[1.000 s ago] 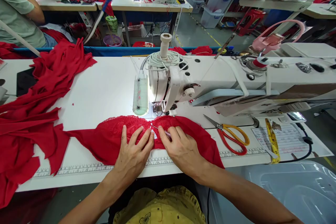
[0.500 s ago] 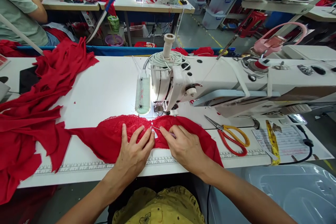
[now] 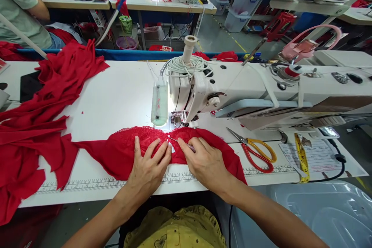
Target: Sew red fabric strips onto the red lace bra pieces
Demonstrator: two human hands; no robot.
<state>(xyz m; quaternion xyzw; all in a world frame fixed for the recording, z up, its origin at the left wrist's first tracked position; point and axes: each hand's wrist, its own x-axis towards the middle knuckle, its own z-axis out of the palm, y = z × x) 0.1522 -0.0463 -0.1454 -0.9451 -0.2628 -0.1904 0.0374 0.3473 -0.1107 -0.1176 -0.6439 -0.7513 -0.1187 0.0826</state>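
Note:
A red lace-edged bra (image 3: pixel 116 155) lies spread along the table's front edge, just before the sewing machine's presser foot (image 3: pixel 176 119). My left hand (image 3: pixel 151 162) rests on its left cup with the fingers spread, pressing the fabric down. My right hand (image 3: pixel 205 159) is closed around a slim tool (image 3: pixel 192 148) with a purplish handle. Its thin metal tip points left at the middle of the bra, between the cups. A small white label (image 3: pixel 172 148) shows there, between my two hands. Whether the tip touches the cloth or a thread, I cannot tell.
Scissors (image 3: pixel 255 151) with red and yellow handles lie to the right. Beyond them are a yellow tape measure (image 3: pixel 302 159) and a paper sheet (image 3: pixel 319 155). Red fabric strips (image 3: pixel 55 93) heap on the left. A co-worker (image 3: pixel 23 11) sits at the far left.
My hands and the bra hold nearly the same place, and the view has shifted slightly. At the far left, the co-worker's arm has moved, and that hand no longer shows.

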